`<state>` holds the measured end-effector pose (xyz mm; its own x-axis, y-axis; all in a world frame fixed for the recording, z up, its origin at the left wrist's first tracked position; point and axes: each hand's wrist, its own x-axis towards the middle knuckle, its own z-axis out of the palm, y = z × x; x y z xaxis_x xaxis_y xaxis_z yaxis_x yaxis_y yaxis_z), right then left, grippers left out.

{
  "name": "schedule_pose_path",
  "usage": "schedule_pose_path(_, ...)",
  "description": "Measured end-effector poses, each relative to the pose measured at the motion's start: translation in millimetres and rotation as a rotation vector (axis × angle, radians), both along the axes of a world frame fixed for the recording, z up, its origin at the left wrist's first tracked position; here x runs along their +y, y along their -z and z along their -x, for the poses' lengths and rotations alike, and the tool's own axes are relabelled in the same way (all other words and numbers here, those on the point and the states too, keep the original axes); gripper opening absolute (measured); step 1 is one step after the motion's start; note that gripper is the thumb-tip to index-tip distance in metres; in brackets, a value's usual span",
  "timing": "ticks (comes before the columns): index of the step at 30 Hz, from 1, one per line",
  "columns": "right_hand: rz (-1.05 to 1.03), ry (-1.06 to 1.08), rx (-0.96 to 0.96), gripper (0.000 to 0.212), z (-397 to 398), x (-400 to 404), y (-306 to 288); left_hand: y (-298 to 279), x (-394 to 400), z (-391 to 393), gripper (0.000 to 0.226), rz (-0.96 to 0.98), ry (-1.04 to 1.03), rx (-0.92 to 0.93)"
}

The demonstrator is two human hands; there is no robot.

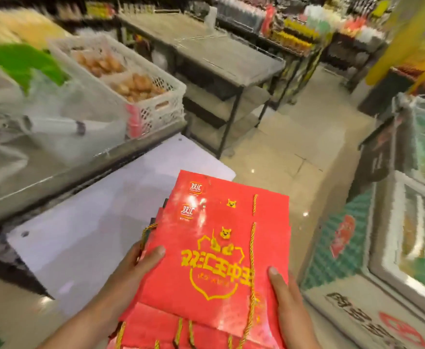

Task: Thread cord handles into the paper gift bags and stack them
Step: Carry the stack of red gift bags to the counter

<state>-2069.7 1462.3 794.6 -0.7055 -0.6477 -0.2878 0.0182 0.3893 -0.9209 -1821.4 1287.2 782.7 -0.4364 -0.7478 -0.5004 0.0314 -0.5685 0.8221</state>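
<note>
A stack of flat red paper gift bags (219,248) with yellow print is held in front of me, over the near corner of a white board. My left hand (135,270) grips the stack's left edge, thumb on top. At the right edge, my right hand (285,301) holds it the same way, thumb on the top bag. Yellow twisted cord handles (252,260) lie across the top bag and hang from the bags at the bottom edge of the view. My fingers under the stack are hidden.
The white board (93,222) lies on a low surface to the left. A white crate (140,79) of bread stands at the back left, and a grey metal table (219,54) behind. A chest freezer (395,248) is at the right, tiled floor (294,147) between.
</note>
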Motion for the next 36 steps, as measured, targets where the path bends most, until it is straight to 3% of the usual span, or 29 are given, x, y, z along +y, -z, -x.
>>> schedule_pose_path(5,-0.084,-0.063,0.008,0.047,13,-82,0,-1,-43,-11,0.037,-0.004,-0.095,0.045)
schedule_pose_path(8,-0.164,-0.143,-0.003,0.04,14,-140,3,1,-62,-30,0.055,-0.009,-0.229,0.064)
schedule_pose_path(10,-0.189,-0.259,-0.007,0.052,16,-172,15,9,-71,-45,0.072,-0.022,-0.299,0.057)
schedule_pose_path(13,-0.222,-0.348,-0.059,0.048,-1,-220,25,18,-75,-65,0.059,-0.035,-0.443,0.021)
schedule_pose_path(18,-0.183,-0.662,-0.067,0.075,-17,-276,33,24,-70,-78,0.052,-0.077,-0.672,-0.049)
schedule_pose_path(25,-0.12,-1.031,-0.042,0.073,11,-369,73,43,-58,-18,0.046,-0.038,-1.001,-0.112)
schedule_pose_path(28,-0.113,-1.261,-0.086,0.062,34,-407,97,60,-50,37,0.043,-0.031,-1.162,-0.126)
schedule_pose_path(32,-0.133,-1.396,-0.083,0.043,63,-430,100,67,-35,98,0.049,-0.067,-1.293,-0.124)
schedule_pose_path(36,-0.157,-1.446,-0.104,0.068,69,-436,108,60,-27,112,0.048,-0.059,-1.355,-0.181)
